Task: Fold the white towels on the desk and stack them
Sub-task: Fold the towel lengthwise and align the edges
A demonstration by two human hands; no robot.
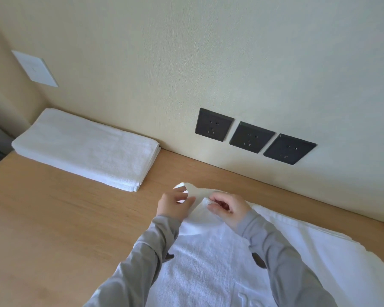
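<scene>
The towel [208, 262] corner is pinched by the left hand [173, 204] and right hand [227, 209]; edges should be aligned squarely before being creased.

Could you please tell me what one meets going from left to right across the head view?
White rectangular wall switch plate → stack of folded white terry towels → left hand → right hand, both pinching the spread white towel → rightmost black square wall socket.
</scene>
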